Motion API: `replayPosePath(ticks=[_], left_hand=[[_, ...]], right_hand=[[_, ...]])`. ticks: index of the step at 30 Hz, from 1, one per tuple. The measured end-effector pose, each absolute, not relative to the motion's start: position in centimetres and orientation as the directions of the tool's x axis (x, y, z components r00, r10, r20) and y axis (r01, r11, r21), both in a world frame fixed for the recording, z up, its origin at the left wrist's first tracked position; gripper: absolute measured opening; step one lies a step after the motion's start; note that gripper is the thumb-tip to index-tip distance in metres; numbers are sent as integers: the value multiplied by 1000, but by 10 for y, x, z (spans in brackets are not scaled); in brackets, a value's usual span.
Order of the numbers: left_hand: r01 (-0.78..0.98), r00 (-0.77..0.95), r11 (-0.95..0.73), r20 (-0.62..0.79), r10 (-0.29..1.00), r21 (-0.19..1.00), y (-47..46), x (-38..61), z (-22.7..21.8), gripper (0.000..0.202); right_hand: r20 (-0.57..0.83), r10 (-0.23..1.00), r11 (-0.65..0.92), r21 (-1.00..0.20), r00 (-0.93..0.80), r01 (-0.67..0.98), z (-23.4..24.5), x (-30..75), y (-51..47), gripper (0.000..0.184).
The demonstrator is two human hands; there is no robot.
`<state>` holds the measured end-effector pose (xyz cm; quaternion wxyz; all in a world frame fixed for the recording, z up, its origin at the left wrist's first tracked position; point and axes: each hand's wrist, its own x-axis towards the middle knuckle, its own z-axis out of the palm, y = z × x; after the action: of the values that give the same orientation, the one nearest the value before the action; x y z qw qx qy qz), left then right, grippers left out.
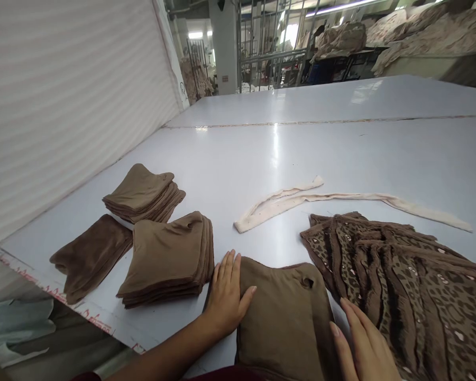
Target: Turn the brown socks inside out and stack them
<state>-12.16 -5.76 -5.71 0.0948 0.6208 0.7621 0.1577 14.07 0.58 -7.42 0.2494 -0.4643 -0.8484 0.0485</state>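
Observation:
A stack of brown cut fabric pieces (281, 312) lies flat on the table in front of me, with a small hole-like fold near its upper right corner. My left hand (228, 293) rests along its left edge, fingers stretched out. At its right edge is my right hand (365, 344), fingers extended, partly cut off by the frame's bottom. Fanned-out leopard-print fabric pieces (404, 280) with brown fuzzy edges lie just beyond the right hand. Left of my left hand sits another brown fabric stack (166, 259).
Two more brown stacks, a lighter one (143, 190) and a darker one (93, 254), lie at the left. A pale fabric strip (341, 197) curves across the middle of the white table (238, 148). White sheeting (71, 79) rises along the left edge. Metal racks (273, 47) stand behind.

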Motion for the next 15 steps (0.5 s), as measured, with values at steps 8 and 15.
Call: replayPosePath(ticks=[8,15], left_hand=[[953,-89,56,97,991,299,-42,-117,-64,55],[903,-183,183,-36,982,388,-38,-119,-56,69]], right_hand=[[400,740,639,-165,-541,751,-77,109,9,63],[410,677,719,-194,-611,667,-96,111,19,60]])
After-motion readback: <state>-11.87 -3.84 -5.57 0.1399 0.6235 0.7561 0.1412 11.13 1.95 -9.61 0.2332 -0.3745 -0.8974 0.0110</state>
